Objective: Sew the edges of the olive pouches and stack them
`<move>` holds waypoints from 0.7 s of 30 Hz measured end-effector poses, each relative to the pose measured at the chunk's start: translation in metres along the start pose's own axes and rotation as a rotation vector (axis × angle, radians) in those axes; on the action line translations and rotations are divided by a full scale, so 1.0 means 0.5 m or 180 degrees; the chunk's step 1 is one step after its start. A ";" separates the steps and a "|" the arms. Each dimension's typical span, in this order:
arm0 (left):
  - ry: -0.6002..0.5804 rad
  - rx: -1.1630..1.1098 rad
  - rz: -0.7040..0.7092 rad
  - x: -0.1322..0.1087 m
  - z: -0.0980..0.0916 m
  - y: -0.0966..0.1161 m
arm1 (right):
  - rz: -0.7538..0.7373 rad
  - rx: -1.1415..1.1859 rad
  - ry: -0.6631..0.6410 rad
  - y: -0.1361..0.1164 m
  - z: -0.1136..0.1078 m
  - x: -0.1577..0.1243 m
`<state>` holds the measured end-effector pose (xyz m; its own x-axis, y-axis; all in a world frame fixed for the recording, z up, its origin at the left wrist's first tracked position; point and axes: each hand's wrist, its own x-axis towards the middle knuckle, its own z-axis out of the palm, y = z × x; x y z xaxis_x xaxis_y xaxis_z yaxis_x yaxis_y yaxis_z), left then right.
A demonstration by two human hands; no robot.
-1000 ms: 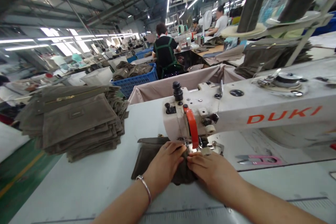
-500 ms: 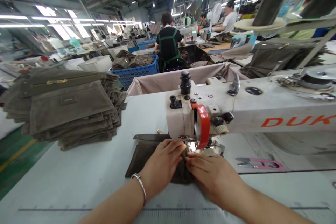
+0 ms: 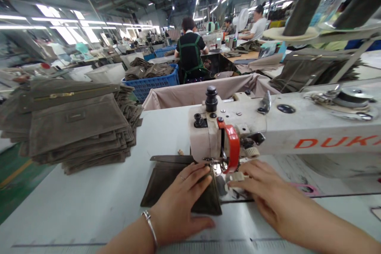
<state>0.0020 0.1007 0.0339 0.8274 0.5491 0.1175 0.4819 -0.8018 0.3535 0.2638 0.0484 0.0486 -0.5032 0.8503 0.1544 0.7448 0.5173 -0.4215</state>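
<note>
left hand (image 3: pixel 178 202): open, pressed flat on olive pouch (image 3: pixel 169 178) | right hand (image 3: pixel 268 190): open, holding nothing, near sewing machine (image 3: pixel 285 133) | tip: keep pouch smooth on bench (image 3: pixel 89 202)

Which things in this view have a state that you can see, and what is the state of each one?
Left hand: open, resting flat on the pouch.
Right hand: open, fingers extended beside the presser foot.
Olive fabric pouch: lying flat, narrow end at the needle.
DUKI sewing machine: whether running, cannot tell.
Pouch stack: piled on the table, slightly uneven.
Blue plastic crate: filled with olive fabric pieces.
Thread cones: upright on their stand.
</note>
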 end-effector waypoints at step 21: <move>0.0442 -0.0603 -0.0162 -0.010 0.016 0.016 | -0.0289 0.0434 0.0256 -0.025 0.077 0.007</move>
<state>0.0041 0.0899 0.0286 0.7496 0.6254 0.2169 0.4485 -0.7209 0.5284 0.2359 0.0412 0.0199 -0.5250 0.8085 0.2660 0.6288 0.5791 -0.5189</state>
